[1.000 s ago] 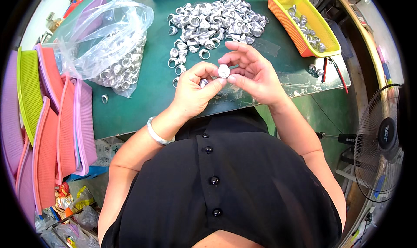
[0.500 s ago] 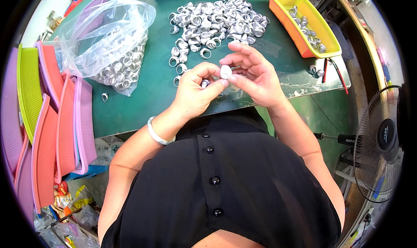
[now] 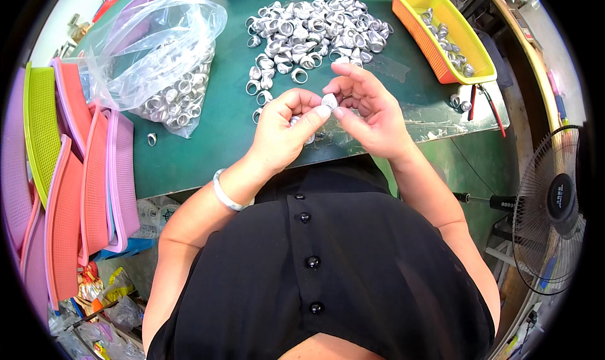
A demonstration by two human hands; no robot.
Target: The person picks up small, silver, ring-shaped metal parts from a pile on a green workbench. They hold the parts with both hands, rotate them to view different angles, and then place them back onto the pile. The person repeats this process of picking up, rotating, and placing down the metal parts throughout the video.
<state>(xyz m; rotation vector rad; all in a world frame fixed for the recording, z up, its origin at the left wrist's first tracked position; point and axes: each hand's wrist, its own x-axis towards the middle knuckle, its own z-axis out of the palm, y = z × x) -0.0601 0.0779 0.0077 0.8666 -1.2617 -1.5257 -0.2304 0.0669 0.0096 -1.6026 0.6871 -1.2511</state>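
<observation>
A silver-grey metal ring (image 3: 329, 101) with a broad, flat face is pinched between the thumb and finger of my left hand (image 3: 285, 127), above the table's near edge. The thumb and fingers of my right hand (image 3: 376, 117) close in on the same ring from the other side. Parts of other rings show beneath my left thumb, partly hidden by the hand. Just beyond my hands lies a large loose pile of similar rings (image 3: 318, 29) on the green table (image 3: 220, 117).
An open clear plastic bag (image 3: 183, 89) of rings stands at left, with a single ring (image 3: 152, 139) near it. A yellow-orange basket (image 3: 428, 51) with several rings sits at right, beside red-handled pliers (image 3: 491, 108). Stacked plastic baskets (image 3: 66, 234) border the left; a fan (image 3: 558, 199) stands right.
The ring has been turned and tilted between my fingers, so its face points a different way. My hands have hardly moved otherwise.
</observation>
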